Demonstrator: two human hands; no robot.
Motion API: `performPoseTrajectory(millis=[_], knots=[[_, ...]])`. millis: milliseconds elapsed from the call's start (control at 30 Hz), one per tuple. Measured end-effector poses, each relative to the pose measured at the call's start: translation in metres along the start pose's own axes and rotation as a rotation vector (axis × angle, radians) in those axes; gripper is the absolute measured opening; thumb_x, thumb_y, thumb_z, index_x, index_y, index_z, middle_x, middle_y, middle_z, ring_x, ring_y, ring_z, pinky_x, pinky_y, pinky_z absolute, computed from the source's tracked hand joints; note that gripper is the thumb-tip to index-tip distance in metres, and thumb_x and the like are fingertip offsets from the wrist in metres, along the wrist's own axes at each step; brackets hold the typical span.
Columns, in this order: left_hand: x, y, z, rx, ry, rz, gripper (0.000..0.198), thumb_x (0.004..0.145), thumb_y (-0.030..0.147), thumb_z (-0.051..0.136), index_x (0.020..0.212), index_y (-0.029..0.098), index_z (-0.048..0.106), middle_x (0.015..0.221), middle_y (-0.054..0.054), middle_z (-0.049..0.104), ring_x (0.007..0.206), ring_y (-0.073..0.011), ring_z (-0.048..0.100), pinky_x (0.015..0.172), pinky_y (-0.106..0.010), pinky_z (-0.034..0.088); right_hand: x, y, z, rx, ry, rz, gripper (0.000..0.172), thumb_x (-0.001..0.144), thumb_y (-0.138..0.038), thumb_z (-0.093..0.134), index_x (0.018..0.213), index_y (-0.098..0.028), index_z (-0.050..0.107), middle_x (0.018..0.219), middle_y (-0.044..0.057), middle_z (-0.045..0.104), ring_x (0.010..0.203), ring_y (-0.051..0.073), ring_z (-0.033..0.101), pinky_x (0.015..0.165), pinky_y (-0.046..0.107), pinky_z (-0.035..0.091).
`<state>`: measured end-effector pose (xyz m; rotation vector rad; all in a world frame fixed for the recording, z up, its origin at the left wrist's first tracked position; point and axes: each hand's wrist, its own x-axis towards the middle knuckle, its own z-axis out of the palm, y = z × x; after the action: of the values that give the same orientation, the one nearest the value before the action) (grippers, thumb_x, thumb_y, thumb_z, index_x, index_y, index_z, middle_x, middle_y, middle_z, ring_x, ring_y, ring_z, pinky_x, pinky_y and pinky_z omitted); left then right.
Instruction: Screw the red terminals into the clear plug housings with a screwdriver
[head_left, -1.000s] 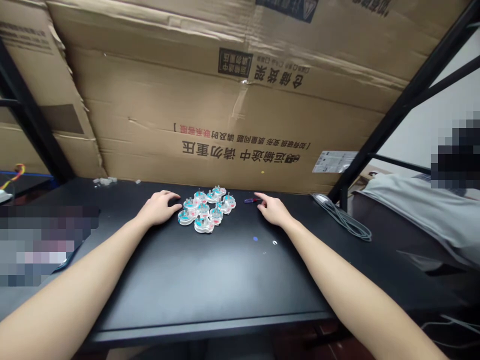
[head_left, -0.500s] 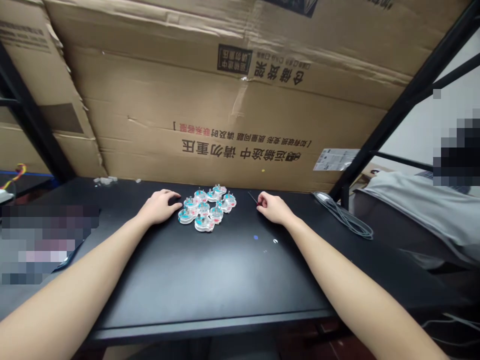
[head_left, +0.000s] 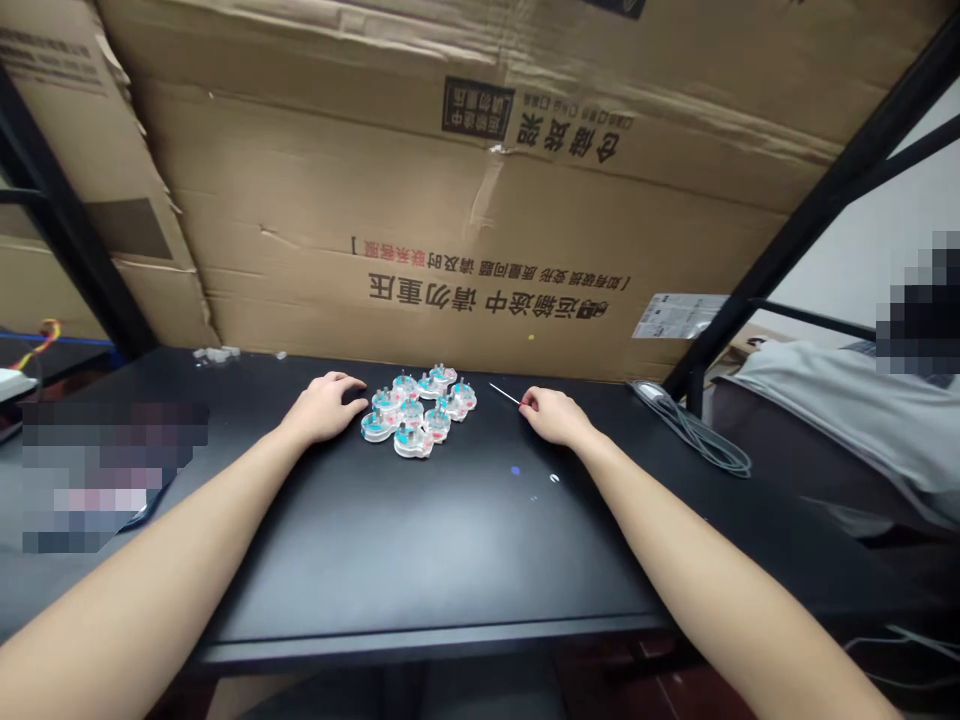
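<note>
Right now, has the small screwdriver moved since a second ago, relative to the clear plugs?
Yes. The small screwdriver now sits in the right hand, shaft angled up-left toward the clear plugs, no longer lying flat.

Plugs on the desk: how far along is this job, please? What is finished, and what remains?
Done: the clear plugs lie gathered in one cluster on the desk. In hand: the right hand holds a thin screwdriver, tip clear of them. Remaining: no plug is held, and none looks opened; the left hand rests beside them.
</note>
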<state>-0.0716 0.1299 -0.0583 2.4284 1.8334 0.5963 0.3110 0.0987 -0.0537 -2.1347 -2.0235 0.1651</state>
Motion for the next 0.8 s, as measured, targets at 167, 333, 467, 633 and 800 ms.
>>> performPoseTrajectory(millis=[167, 333, 467, 633, 800], knots=[[-0.005, 0.018, -0.022, -0.037, 0.055, -0.028, 0.029, 0.099, 0.036, 0.049, 0.106, 0.017, 0.070, 0.112, -0.008, 0.071, 0.103, -0.0246, 0.066, 0.092, -0.040, 0.052, 0.000, -0.002, -0.003, 0.086, 0.082, 0.010, 0.034, 0.096, -0.036, 0.060, 0.126, -0.018, 0.059, 0.128, 0.010, 0.061, 0.107, 0.022, 0.064, 0.091, 0.043, 0.057], [-0.017, 0.043, -0.041, -0.023, -0.097, 0.108, 0.035, 0.085, 0.055, 0.055, 0.083, 0.024, 0.071, 0.086, -0.003, 0.075, 0.083, -0.0250, 0.069, 0.072, -0.032, 0.050, -0.015, -0.016, -0.013, 0.176, 0.167, -0.152, 0.027, 0.102, -0.031, 0.039, 0.111, -0.020, 0.062, 0.088, 0.005, 0.070, 0.081, 0.020, 0.065, 0.075, 0.032, 0.049], [-0.023, 0.050, -0.042, 0.047, -0.183, 0.159, 0.032, 0.074, 0.056, 0.064, 0.085, 0.026, 0.070, 0.093, -0.005, 0.076, 0.086, -0.0293, 0.070, 0.070, -0.034, 0.050, -0.038, -0.035, -0.020, 0.225, 0.099, -0.438, 0.024, 0.096, -0.038, 0.049, 0.091, -0.022, 0.066, 0.073, -0.001, 0.067, 0.065, 0.014, 0.057, 0.065, 0.024, 0.040], [-0.025, 0.047, -0.039, 0.104, -0.226, 0.135, 0.031, 0.078, 0.043, 0.061, 0.104, 0.027, 0.067, 0.102, -0.006, 0.077, 0.093, -0.0303, 0.071, 0.077, -0.035, 0.052, -0.055, -0.056, -0.015, 0.223, -0.006, -0.667, 0.020, 0.092, -0.037, 0.058, 0.085, -0.022, 0.069, 0.076, -0.001, 0.070, 0.066, 0.011, 0.058, 0.068, 0.022, 0.040], [-0.028, 0.050, -0.036, 0.123, -0.253, 0.123, 0.051, 0.080, 0.043, 0.060, 0.128, 0.023, 0.061, 0.127, -0.012, 0.070, 0.115, -0.0339, 0.066, 0.092, -0.040, 0.051, -0.060, -0.076, -0.001, 0.171, 0.006, -0.640, 0.019, 0.094, -0.037, 0.059, 0.089, -0.023, 0.071, 0.078, 0.001, 0.073, 0.065, 0.013, 0.059, 0.065, 0.023, 0.037]])
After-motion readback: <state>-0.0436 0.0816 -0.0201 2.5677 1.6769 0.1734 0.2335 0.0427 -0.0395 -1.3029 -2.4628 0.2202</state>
